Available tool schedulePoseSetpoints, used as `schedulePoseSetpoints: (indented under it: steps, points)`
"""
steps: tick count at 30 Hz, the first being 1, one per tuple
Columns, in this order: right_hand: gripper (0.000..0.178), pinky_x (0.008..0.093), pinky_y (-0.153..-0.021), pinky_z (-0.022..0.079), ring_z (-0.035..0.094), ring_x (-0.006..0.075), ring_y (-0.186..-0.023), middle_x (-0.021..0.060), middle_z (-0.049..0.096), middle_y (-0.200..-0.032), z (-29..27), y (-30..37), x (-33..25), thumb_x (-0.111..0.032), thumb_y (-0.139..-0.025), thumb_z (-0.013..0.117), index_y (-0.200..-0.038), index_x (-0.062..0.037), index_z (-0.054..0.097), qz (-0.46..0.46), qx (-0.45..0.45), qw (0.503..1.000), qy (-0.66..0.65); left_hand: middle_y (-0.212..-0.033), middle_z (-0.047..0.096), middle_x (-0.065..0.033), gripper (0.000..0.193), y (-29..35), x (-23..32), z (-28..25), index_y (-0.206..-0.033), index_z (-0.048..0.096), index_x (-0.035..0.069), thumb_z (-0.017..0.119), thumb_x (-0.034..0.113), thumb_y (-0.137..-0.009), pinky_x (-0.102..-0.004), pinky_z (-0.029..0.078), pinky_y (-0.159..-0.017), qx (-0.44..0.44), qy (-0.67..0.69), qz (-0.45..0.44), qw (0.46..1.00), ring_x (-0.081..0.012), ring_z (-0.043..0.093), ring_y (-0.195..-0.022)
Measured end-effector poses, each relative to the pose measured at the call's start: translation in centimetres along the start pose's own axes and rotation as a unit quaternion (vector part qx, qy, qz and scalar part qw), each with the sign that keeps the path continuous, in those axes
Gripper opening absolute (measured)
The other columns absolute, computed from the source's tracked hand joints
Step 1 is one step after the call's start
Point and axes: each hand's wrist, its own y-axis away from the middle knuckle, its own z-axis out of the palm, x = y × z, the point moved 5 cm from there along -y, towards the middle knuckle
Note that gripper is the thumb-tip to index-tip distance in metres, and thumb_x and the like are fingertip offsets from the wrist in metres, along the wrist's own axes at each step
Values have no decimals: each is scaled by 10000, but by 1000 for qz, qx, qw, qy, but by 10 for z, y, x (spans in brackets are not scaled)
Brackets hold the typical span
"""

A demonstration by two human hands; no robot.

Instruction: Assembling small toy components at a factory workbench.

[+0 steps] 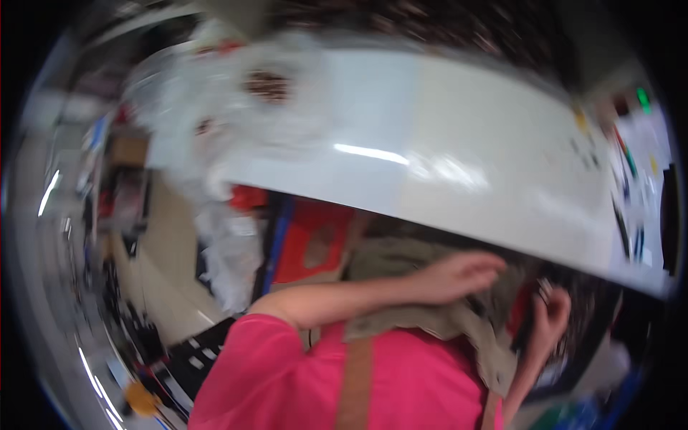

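Note:
My left hand (466, 276) reaches across in front of my body, just below the front edge of the white table (487, 158). Its fingers are stretched out and nothing shows in them. Farther right, my right hand (552, 319) is raised near the table's edge with its fingers curled together. A small dark and light shape shows at its fingertips, too blurred to name. A khaki apron (401, 258) with tan straps hangs over my pink shirt, its cloth bunched under my left forearm.
Clear plastic bags (279, 122) with small brown pieces lie on the table's left part. Under the table stands a red-orange box (312, 240). Pens and papers (634, 158) lie at the far right. A dark heap of brown pieces (444, 25) is beyond the table.

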Motion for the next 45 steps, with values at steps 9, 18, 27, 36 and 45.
schedulePoseSetpoints:
  steps: [9, 18, 27, 36, 45]
  points:
    - [168, 266, -797, 444, 538, 165, -855, 59, 574, -897, -132, 316, -74, -170, -954, 601, -1004, -11, 580, 172, 152, 889, 396, -1114, 593, -102, 375, 320, 170, 2, -1291, 545, 23, 541, 237, -983, -292, 473, -891, -148, -143, 41, 978, -153, 579, -1018]
    - [166, 254, -709, 446, 514, 132, -742, 33, 551, -794, 111, 400, -309, -167, -975, 576, -942, -5, 560, -32, 121, 968, 218, -1055, 643, -31, 244, 629, 265, -170, -1178, 601, 12, 538, 155, -991, -246, 471, -875, 176, -112, 140, 968, -85, 581, -984]
    - [111, 274, -635, 422, 518, 179, -659, 84, 528, -718, 434, 353, -479, 3, -902, 524, -793, 19, 519, -294, -104, 921, 235, -1034, 663, -43, 209, 746, 330, -446, -1120, 615, -7, 552, 129, -973, -271, 478, -868, 473, -320, 218, 792, -111, 604, -950]
    - [170, 232, -622, 385, 473, 109, -662, 29, 495, -717, 667, 144, -393, -47, -959, 492, -797, -3, 513, -171, -157, 961, 151, -935, 668, -126, 200, 624, 349, -757, -1080, 630, -3, 603, 79, -900, -303, 492, -721, 473, -605, 14, 641, -185, 628, -794]
    - [171, 232, -645, 373, 464, 115, -688, 41, 499, -747, 767, -147, -238, -60, -969, 474, -809, -7, 498, -96, -171, 973, 122, -900, 650, -101, 177, 331, 362, -881, -1060, 626, 15, 611, 43, -885, -287, 481, -734, 559, -427, 226, 674, -140, 602, -798]
